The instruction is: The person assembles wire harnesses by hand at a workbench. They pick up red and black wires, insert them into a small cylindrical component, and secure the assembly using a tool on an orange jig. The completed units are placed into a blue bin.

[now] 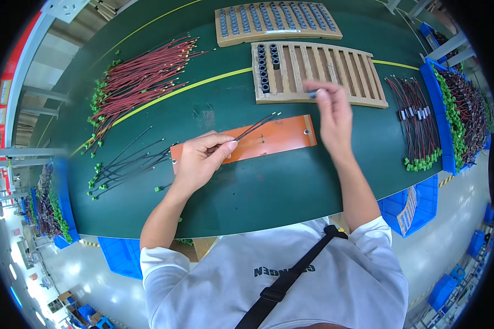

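The right hand (335,116) is blurred, and the bluish bit (313,94) at its fingertips is too small to tell. The left hand (202,158) hides part of the wires (256,125) and orange board (285,139).

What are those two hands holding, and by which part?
The left hand pinches thin dark wires just short of their tipped ends. The right hand has a small bluish piece, too blurred to tell which part.

Light grey short-sleeved shirt (214,288), dark lettering (266,272); black diagonal strap (303,261), black buckle (273,294).

Bright light, glare on the floor (121,290), motion-blurred right fingers (332,90), bent edges
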Demonstrator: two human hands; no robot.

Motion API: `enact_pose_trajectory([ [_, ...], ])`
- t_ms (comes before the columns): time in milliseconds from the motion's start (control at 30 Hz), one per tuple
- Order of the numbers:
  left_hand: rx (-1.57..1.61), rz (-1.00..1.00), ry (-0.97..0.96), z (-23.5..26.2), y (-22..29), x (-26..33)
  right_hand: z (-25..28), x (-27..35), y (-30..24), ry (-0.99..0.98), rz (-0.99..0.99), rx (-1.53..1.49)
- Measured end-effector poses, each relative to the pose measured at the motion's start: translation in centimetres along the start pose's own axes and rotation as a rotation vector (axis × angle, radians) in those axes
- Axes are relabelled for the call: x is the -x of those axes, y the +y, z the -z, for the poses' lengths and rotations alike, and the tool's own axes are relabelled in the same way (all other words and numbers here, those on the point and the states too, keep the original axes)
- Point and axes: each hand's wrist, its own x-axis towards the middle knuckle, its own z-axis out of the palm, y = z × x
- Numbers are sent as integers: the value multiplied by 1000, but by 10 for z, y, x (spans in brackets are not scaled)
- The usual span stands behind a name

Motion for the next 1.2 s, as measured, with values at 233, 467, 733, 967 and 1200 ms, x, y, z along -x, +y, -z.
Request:
enact_pose_trajectory([
  [233,37,-11,-40,10,-11,12,25,-19,42,-208,-35,223],
  [467,100,49,-28,5,-9,15,-14,6,4,-80,-218,-378],
  [733,125,71,-25,4,-12,14,-45,40,-25,-137,-415,-751],
  [967,113,37,-67,2,-15,15,-45,42,-24,-184,-375,-723],
  [1200,191,123,-116,-2,-10,14,-46,48,-26,-371,-279,-487],
])
